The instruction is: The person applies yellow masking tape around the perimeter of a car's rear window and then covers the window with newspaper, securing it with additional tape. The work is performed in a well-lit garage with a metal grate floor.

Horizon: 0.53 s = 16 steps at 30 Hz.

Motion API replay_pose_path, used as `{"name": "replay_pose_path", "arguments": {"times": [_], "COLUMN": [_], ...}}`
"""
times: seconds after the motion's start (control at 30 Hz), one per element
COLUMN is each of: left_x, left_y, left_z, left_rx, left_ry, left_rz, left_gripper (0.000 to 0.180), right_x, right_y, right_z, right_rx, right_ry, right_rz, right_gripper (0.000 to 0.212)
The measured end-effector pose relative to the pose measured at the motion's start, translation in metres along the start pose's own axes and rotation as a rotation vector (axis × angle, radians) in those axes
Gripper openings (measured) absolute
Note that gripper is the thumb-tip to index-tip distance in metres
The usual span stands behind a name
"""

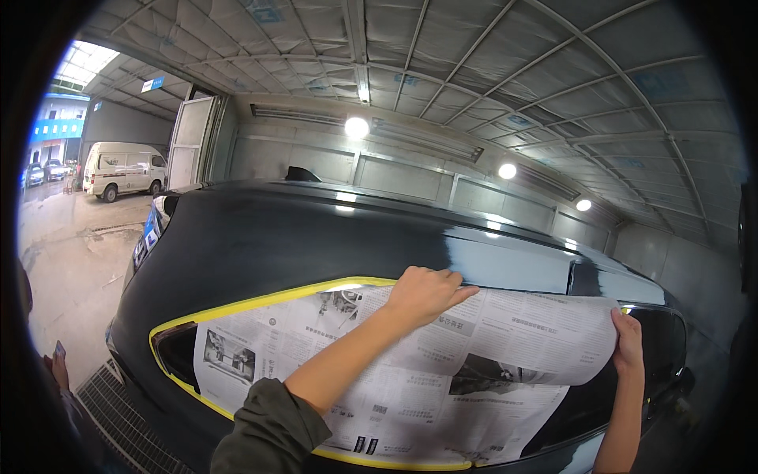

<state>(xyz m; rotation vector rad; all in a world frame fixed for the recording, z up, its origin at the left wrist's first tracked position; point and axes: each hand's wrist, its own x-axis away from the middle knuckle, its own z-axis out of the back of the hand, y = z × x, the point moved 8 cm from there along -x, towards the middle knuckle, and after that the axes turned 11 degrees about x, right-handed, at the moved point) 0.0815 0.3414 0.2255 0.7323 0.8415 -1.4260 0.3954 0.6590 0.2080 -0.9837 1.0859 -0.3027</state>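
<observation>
A newspaper sheet (403, 379) covers much of the dark car's side window. Yellow masking tape (260, 302) frames the window along its top, rear corner and lower edge. My left hand (425, 299) is closed at the sheet's upper edge, fingers bent against the window's top border and thumb pointing right. What lies under those fingers is partly hidden. Farther right, my right hand (628, 341) pinches the sheet's upper right corner and holds it off the glass. Between both hands the paper's right part curves outward. Bare dark glass (175, 347) shows at the window's rear corner.
The car body (316, 237) is matte black, with a pale grey patch (505, 259) above the window. At the left, another person's hand (59, 365) holds a small dark object beside a floor grate (118, 411). A white van (126, 168) stands outside the open doorway.
</observation>
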Motion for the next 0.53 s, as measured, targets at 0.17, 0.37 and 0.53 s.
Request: {"name": "replay_pose_path", "arguments": {"times": [0.17, 0.37, 0.53], "left_x": [-0.006, 0.001, 0.020], "left_y": [0.011, 0.020, 0.027], "left_z": [-0.007, 0.000, 0.001], "left_rx": [-0.029, 0.022, 0.050], "left_ry": [0.109, 0.204, 0.056], "left_rz": [-0.037, -0.113, -0.152], "left_gripper": [0.043, 0.031, 0.029], "right_x": [-0.014, 0.030, 0.063], "right_y": [0.043, 0.052, 0.048], "right_z": [-0.005, -0.023, -0.024], "right_rx": [0.100, -0.098, -0.235], "right_ry": [0.073, -0.087, -0.094], "right_rz": [-0.137, -0.088, -0.050], "right_gripper": [0.030, 0.032, 0.028]}}
